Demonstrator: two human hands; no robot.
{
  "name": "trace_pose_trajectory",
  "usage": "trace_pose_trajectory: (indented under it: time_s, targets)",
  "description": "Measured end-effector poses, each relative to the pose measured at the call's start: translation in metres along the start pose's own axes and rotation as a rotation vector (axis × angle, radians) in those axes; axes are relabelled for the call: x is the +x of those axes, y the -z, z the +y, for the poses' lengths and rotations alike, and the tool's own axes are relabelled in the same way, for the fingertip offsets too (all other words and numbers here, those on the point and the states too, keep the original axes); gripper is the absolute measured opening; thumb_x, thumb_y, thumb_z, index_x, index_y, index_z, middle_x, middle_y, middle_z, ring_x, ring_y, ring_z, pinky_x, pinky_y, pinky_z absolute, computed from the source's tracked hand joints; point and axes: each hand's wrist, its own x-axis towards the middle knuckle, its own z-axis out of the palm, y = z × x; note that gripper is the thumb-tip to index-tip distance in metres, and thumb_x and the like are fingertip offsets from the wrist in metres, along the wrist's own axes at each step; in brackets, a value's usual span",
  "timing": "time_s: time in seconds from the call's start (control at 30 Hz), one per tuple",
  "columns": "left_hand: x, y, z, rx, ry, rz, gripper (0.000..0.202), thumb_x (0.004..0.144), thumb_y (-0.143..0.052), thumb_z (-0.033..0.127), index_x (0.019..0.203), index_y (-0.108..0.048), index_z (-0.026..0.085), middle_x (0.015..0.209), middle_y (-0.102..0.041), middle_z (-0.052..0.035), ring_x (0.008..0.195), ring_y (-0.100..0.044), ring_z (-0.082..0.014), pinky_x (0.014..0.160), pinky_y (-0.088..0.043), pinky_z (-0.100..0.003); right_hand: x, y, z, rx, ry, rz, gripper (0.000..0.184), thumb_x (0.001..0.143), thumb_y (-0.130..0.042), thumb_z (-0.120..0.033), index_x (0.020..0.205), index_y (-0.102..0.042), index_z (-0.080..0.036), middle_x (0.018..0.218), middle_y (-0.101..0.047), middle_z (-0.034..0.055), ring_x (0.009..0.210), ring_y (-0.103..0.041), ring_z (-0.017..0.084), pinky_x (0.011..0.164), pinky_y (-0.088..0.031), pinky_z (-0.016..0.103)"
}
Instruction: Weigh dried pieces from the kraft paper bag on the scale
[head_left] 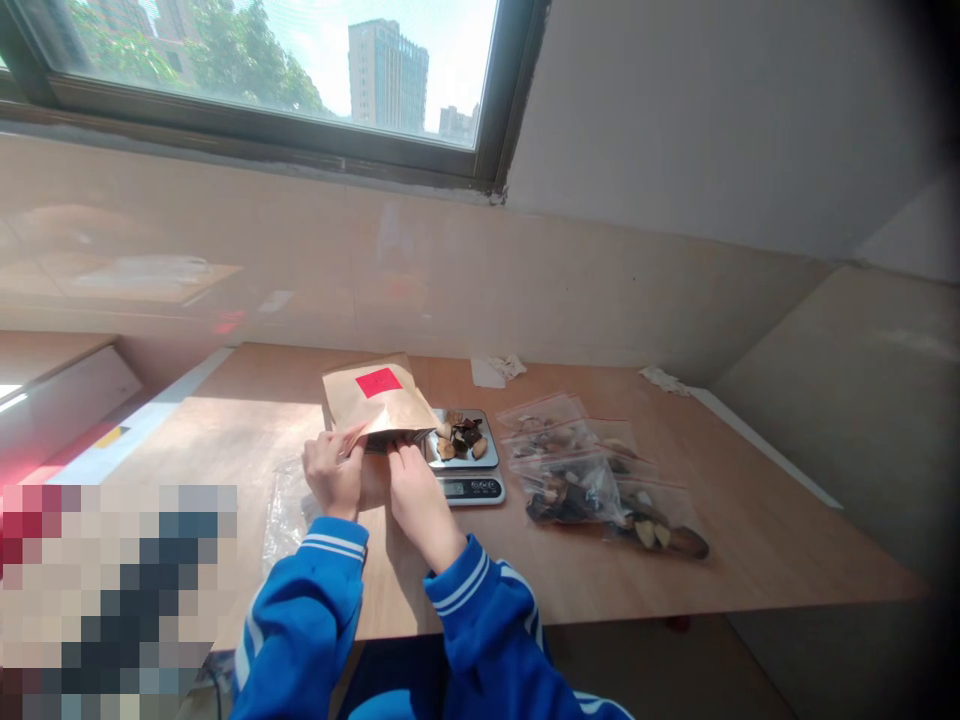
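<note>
A brown paper pouch point(384, 402) with a red label lies tilted, its mouth turned toward a small kitchen scale point(466, 478). My left hand point(333, 472) is closed on the pouch's near left edge. My right hand point(415, 492) grips the pouch's mouth, right beside the scale. Brown and dark dried pieces point(460, 437) are heaped on the scale's platform. Both arms wear blue sleeves with white stripes.
Several clear zip bags point(592, 478) of dried pieces lie right of the scale. An empty clear bag point(283, 510) lies by my left wrist. Crumpled paper scraps point(496, 368) sit near the wall. The wooden table point(765, 530) ends at right and front.
</note>
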Motion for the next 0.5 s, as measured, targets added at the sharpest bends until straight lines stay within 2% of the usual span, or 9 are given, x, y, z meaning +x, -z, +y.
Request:
trace_pose_trajectory:
  time_s: [0.1,0.2,0.27,0.37,0.5]
  targets:
    - [0.000,0.000,0.001,0.008,-0.005,0.005,0.017,0.085,-0.061,0.027,0.093,-0.075,0.024,0.073,-0.062,-0.0042,0.073,-0.047,-0.0198,0.075,-0.037,-0.032,0.001,-0.005,0.001,-0.102,-0.016,-0.051,0.038,0.087,-0.041,-0.002,0.121,-0.058,-0.006,0.109,-0.064,0.0168,0.105,-0.057,0.026,0.092,-0.050,0.040]
    - [0.000,0.000,0.000,0.006,0.033,0.008,0.017,0.085,-0.060,0.027,0.092,-0.075,0.024,0.073,-0.062,-0.0043,0.074,-0.047,-0.0201,0.076,-0.037,-0.033,0.006,-0.003,0.002,-0.100,-0.037,-0.077,0.029,0.089,-0.042,-0.005,0.108,-0.063,-0.011,0.097,-0.066,0.0137,0.094,-0.057,0.026,0.084,-0.050,0.041]
    - [-0.001,0.000,-0.002,-0.001,0.055,0.017,0.017,0.085,-0.060,0.028,0.092,-0.075,0.023,0.074,-0.062,-0.0046,0.074,-0.047,-0.0201,0.076,-0.037,-0.033,0.012,-0.001,0.003,0.012,-0.044,-0.061,0.027,0.089,-0.043,-0.006,0.103,-0.065,-0.014,0.096,-0.066,0.0120,0.096,-0.056,0.025,0.085,-0.049,0.040]
    - [-0.001,0.000,-0.003,-0.003,0.060,0.004,0.020,0.085,-0.060,0.032,0.093,-0.076,0.023,0.072,-0.061,-0.0048,0.074,-0.046,-0.0202,0.075,-0.038,-0.033,0.019,0.001,0.004,0.293,-0.082,-0.005,0.025,0.089,-0.046,-0.008,0.097,-0.067,-0.018,0.097,-0.068,0.0082,0.098,-0.056,0.022,0.088,-0.047,0.036]
    - [-0.001,0.001,-0.001,-0.020,0.086,-0.010,0.021,0.086,-0.059,0.034,0.094,-0.075,0.023,0.072,-0.060,-0.0051,0.075,-0.047,-0.0204,0.076,-0.039,-0.033,0.029,-0.007,-0.001,0.501,-0.227,0.120,0.026,0.086,-0.047,-0.011,0.098,-0.069,-0.019,0.100,-0.069,0.0075,0.097,-0.059,0.020,0.088,-0.047,0.034]
